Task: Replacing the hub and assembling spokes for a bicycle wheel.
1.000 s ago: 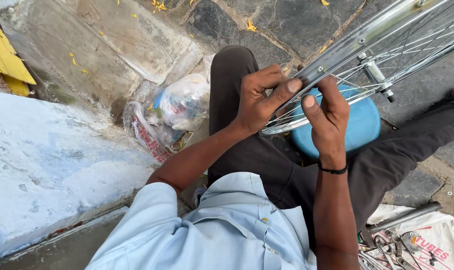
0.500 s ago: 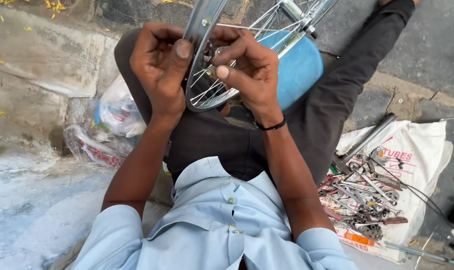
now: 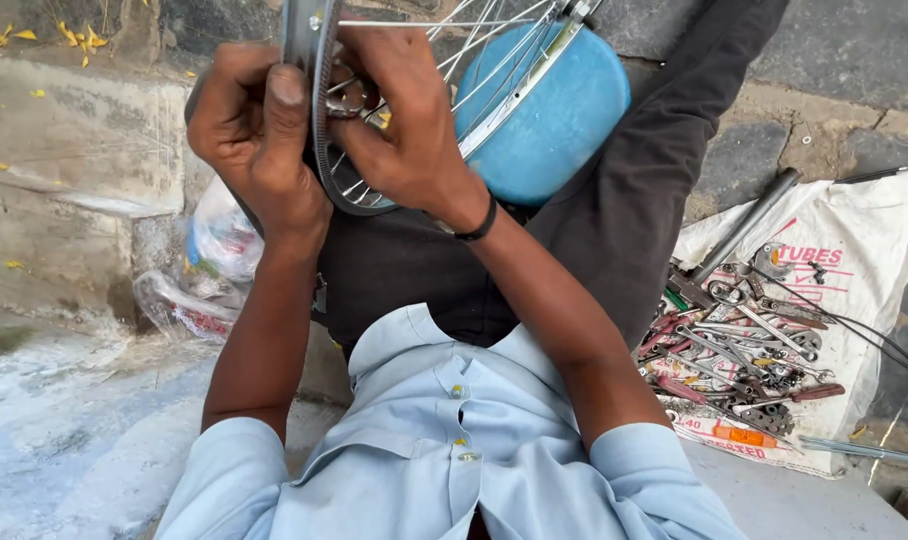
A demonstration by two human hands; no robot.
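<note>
A spoked bicycle wheel rim [image 3: 326, 160] stands upright over my lap, seen nearly edge-on. My left hand [image 3: 259, 130] grips the rim from the left, thumb along its outer edge. My right hand [image 3: 399, 125] reaches in among the spokes [image 3: 494, 70] from the right, fingers curled around a small metal part near the rim. A black band circles my right wrist. Behind the wheel sits a round blue stool seat [image 3: 554, 115].
A white sack [image 3: 854, 270] on the ground at right carries several wrenches, pliers and screwdrivers [image 3: 734, 360], plus a long metal rod [image 3: 749, 225]. A crumpled plastic bag [image 3: 209, 260] lies at left beside a stone step [image 3: 74, 150].
The view has swung right and down, bringing the tool sack into sight. The wheel has turned from slanting across my lap to nearly upright, and both hands stayed on the rim.
</note>
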